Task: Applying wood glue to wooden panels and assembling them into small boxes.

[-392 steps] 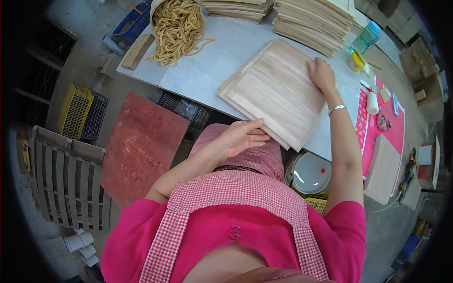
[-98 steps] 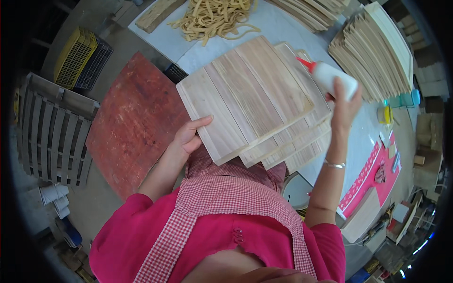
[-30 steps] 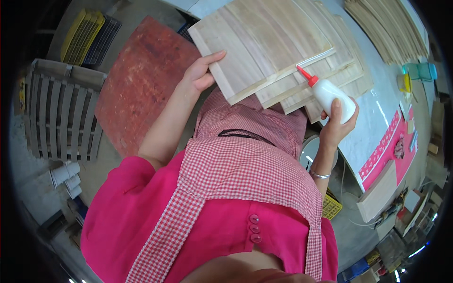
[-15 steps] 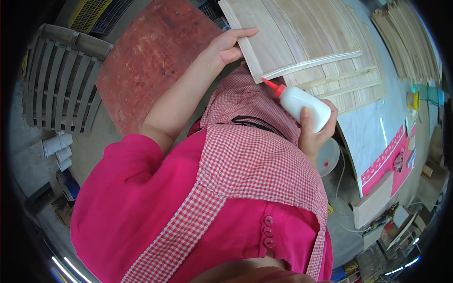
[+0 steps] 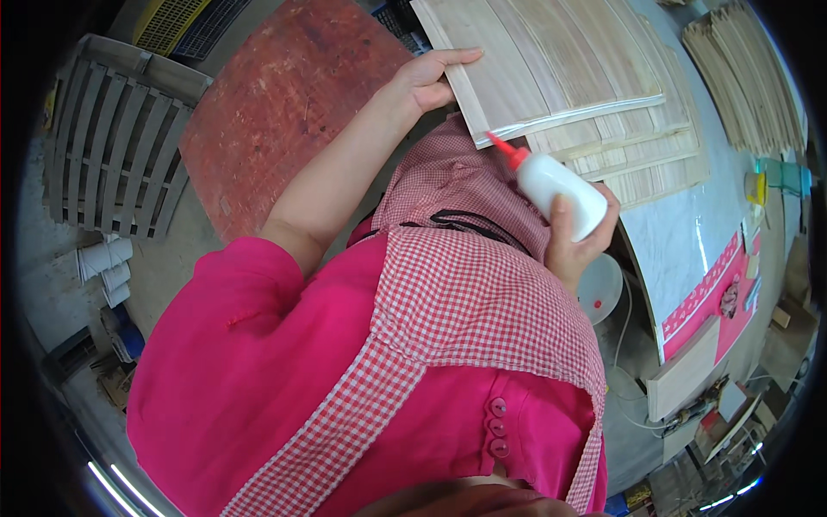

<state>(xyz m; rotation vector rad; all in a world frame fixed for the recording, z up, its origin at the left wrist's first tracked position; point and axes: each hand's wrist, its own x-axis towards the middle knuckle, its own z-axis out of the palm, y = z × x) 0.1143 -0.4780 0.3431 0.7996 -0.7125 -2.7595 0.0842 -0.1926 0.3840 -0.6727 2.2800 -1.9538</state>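
My left hand (image 5: 433,77) grips the left edge of a pale wooden panel (image 5: 551,60) made of joined strips, its thumb lying on top. The fingers under the panel are hidden. In my right hand (image 5: 583,237) is a white glue bottle (image 5: 562,196) with a red pointed nozzle, tilted up to the left. The nozzle tip is at the panel's near left corner; whether it touches the wood I cannot tell. A white line of glue (image 5: 594,111) runs along the panel's near edge. More wooden panels (image 5: 616,155) lie stacked beneath it.
A worn red board (image 5: 293,103) stands to the left, beside a grey slatted crate (image 5: 112,155). At the far right are stacked wooden pieces (image 5: 743,77) on the pale table (image 5: 672,241). A round translucent tub (image 5: 600,289) sits below the table's edge, near my right wrist.
The glue bottle's nozzle has shifted slightly up from the panel's corner edge. The whole view has moved a little; both hands keep their hold.
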